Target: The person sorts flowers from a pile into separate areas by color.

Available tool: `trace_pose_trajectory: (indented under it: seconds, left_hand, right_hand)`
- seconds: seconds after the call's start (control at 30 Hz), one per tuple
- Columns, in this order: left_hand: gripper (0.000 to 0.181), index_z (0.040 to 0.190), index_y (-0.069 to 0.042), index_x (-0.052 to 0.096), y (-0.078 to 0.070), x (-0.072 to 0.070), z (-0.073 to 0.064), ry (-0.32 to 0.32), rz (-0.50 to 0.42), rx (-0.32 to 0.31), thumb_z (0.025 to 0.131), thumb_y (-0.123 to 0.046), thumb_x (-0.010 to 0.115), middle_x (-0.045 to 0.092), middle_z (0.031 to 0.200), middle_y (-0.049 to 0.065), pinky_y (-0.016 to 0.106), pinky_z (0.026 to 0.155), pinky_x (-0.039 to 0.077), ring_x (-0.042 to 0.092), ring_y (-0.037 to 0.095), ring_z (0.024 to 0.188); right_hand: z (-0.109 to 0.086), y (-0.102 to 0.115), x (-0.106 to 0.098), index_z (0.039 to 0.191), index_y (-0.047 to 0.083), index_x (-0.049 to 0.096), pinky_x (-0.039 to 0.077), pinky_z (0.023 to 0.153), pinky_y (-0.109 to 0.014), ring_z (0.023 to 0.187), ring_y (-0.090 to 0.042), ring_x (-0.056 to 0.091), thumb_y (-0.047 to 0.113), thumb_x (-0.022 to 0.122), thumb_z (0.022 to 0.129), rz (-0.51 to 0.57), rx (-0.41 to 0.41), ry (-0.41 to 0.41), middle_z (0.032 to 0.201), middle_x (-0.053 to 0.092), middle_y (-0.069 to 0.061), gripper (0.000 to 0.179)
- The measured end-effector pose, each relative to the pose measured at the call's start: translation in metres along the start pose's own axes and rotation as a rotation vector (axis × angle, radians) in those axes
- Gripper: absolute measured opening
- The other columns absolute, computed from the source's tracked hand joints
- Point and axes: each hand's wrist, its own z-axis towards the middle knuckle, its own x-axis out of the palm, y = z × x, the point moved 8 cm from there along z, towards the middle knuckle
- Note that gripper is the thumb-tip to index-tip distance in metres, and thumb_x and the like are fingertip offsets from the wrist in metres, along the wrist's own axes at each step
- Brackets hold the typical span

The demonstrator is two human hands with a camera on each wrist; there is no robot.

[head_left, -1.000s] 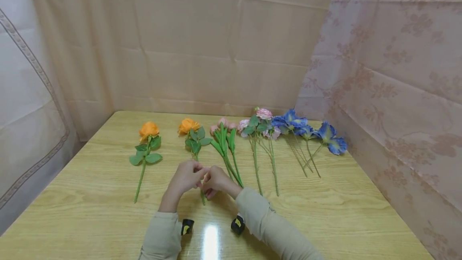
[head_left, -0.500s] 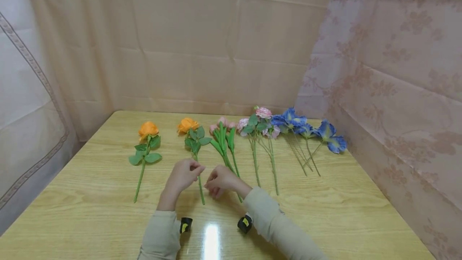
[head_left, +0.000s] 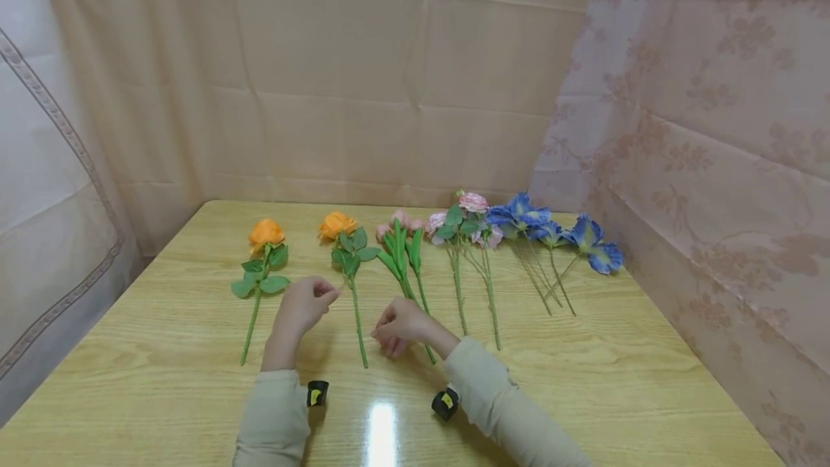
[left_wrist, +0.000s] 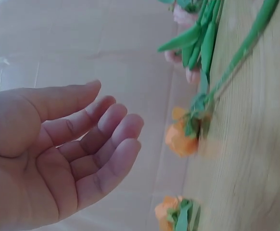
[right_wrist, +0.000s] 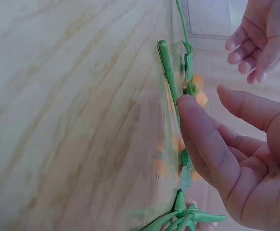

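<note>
Two orange roses lie on the wooden table (head_left: 162,380), a left one (head_left: 266,233) and a middle one (head_left: 338,225), each with a green stem and leaves. Between their stems hovers my left hand (head_left: 303,306), its fingers loosely bent and holding nothing; the left wrist view shows the bare palm (left_wrist: 34,178). My right hand (head_left: 405,323) is over the lower stems of the pink tulips (head_left: 400,229), to the right of the middle rose's stem (head_left: 359,323). In the right wrist view its relaxed fingers (right_wrist: 202,139) have nothing between them.
Pink-and-white flowers (head_left: 472,202) with thin stems lie right of the tulips, and blue flowers (head_left: 586,234) lie farther right. Beige curtain (head_left: 389,92) hangs behind the table, with patterned cloth (head_left: 726,128) at the right.
My hands, which were together over the middle rose's stem, have drawn apart. The left has moved left toward the left rose, the right slightly right. The flowers stay where they were.
</note>
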Motion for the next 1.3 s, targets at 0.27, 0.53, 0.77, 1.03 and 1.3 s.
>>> trace_pose_trajectory:
  seconds: [0.27, 0.53, 0.77, 1.03, 1.3]
  left_hand:
    - [0.016, 0.089, 0.005, 0.061, 0.016, -0.022, 0.003, -0.091, 0.091, -0.007, 0.085, -0.011, 0.058, 0.061, 0.081, 0.017, 0.041, 0.062, 0.045, 0.056, 0.028, 0.073]
    - [0.013, 0.085, 0.008, 0.061, 0.029, -0.038, 0.004, -0.198, 0.142, -0.022, 0.082, -0.005, 0.061, 0.061, 0.080, 0.021, 0.042, 0.062, 0.045, 0.057, 0.031, 0.072]
    - [0.015, 0.087, 0.009, 0.061, 0.042, -0.044, 0.004, -0.221, 0.195, -0.048, 0.081, -0.004, 0.060, 0.061, 0.087, 0.024, 0.046, 0.067, 0.045, 0.057, 0.038, 0.080]
    - [0.015, 0.089, 0.011, 0.061, 0.061, -0.046, 0.005, -0.183, 0.243, -0.121, 0.080, -0.001, 0.058, 0.059, 0.092, 0.028, 0.047, 0.067, 0.046, 0.056, 0.042, 0.082]
    - [0.009, 0.073, 0.010, 0.059, 0.076, -0.052, 0.001, -0.213, 0.262, -0.206, 0.076, 0.002, 0.054, 0.059, 0.079, 0.026, 0.044, 0.057, 0.046, 0.057, 0.038, 0.074]
  right_hand:
    - [0.000, -0.003, -0.001, 0.077, -0.005, 0.063, 0.051, 0.048, -0.032, 0.049, -0.020, 0.059, 0.004, 0.062, 0.083, -0.005, -0.013, 0.012, 0.065, 0.062, -0.016, 0.011]
    - [0.000, -0.006, -0.001, 0.077, -0.005, 0.063, 0.051, 0.049, -0.032, 0.051, -0.021, 0.060, 0.005, 0.062, 0.083, -0.012, -0.010, 0.013, 0.065, 0.062, -0.016, 0.012]
    - [0.001, -0.007, 0.000, 0.077, -0.005, 0.062, 0.051, 0.048, -0.032, 0.049, -0.019, 0.059, 0.004, 0.062, 0.082, 0.001, -0.008, 0.017, 0.065, 0.061, -0.016, 0.011]
    - [-0.002, -0.005, 0.001, 0.078, -0.007, 0.062, 0.051, 0.048, -0.032, 0.050, -0.021, 0.060, 0.004, 0.061, 0.083, 0.006, -0.025, 0.030, 0.066, 0.062, -0.017, 0.012]
    - [-0.003, -0.004, 0.002, 0.079, -0.008, 0.062, 0.051, 0.048, -0.032, 0.049, -0.020, 0.059, 0.004, 0.061, 0.083, 0.016, -0.022, 0.038, 0.066, 0.062, -0.019, 0.013]
